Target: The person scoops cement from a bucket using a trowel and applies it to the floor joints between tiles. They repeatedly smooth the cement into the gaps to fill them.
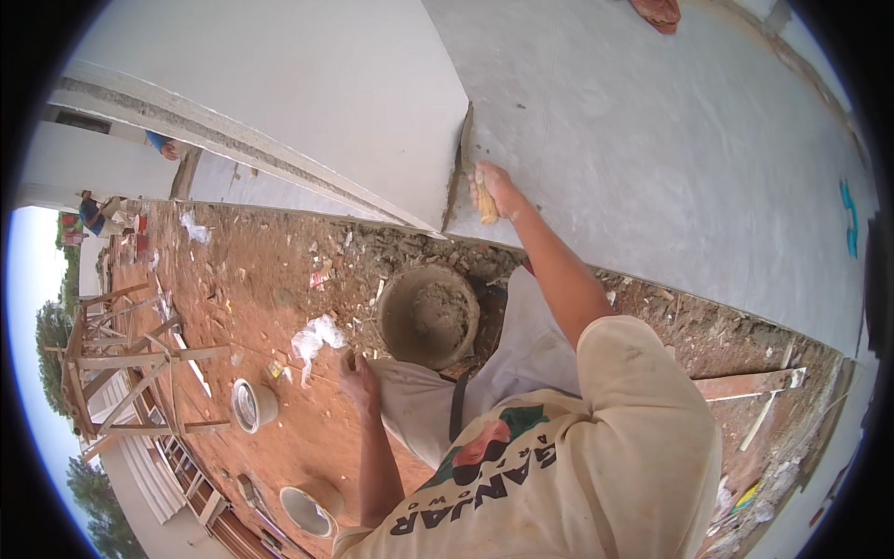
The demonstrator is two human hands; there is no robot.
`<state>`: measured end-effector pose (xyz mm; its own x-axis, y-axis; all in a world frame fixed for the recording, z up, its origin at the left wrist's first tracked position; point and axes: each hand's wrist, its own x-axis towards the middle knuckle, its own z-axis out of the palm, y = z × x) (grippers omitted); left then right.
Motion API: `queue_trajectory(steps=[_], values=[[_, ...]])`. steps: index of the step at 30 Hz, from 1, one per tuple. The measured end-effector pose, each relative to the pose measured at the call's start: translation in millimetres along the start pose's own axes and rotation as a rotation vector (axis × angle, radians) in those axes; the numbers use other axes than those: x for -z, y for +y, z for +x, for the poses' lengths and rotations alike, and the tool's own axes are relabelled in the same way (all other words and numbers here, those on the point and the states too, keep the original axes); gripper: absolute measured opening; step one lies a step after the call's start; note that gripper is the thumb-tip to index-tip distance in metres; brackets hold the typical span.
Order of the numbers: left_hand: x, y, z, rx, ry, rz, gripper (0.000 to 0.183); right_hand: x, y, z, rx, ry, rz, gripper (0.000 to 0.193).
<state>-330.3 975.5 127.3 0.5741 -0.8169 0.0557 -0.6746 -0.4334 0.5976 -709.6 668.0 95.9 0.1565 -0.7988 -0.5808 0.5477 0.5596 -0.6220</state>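
My right hand (503, 189) is closed around a yellowish-tan sponge-like piece (486, 203) whose exact kind I cannot make out. It is low over the smooth grey floor (652, 168), beside the bottom corner of the white wall (307, 84). A dark, rough strip of mortar (456, 172) runs along the wall's foot, just left of that hand. My left hand (358, 380) rests by my left knee, fingers loosely stretched, holding nothing visible. In front of my knees stands a round bucket (384, 321) with wet grey mortar (440, 312) inside.
Reddish dirt (270, 289) with scraps and a white plastic bag (318, 337) lies to the left. Two more buckets (254, 406) (312, 508), a wooden trestle (140, 359) and a co-worker (93, 214) are farther left. A board (750, 384) lies at right.
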Motion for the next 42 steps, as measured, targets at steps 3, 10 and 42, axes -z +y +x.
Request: queue_trajectory(steps=[3, 10, 42], values=[[-5, 6, 2, -0.014, 0.024, -0.022, 0.038, -7, 20, -4, 0.005, -0.050, 0.049, 0.033], [0, 3, 3, 0.013, -0.005, 0.004, 0.038, -6, 51, -70, -0.027, -0.133, -0.044, 0.034], [-6, -14, 4, -0.043, 0.048, -0.115, 0.036, -25, 73, -51, -0.071, -0.102, 0.160, 0.035]])
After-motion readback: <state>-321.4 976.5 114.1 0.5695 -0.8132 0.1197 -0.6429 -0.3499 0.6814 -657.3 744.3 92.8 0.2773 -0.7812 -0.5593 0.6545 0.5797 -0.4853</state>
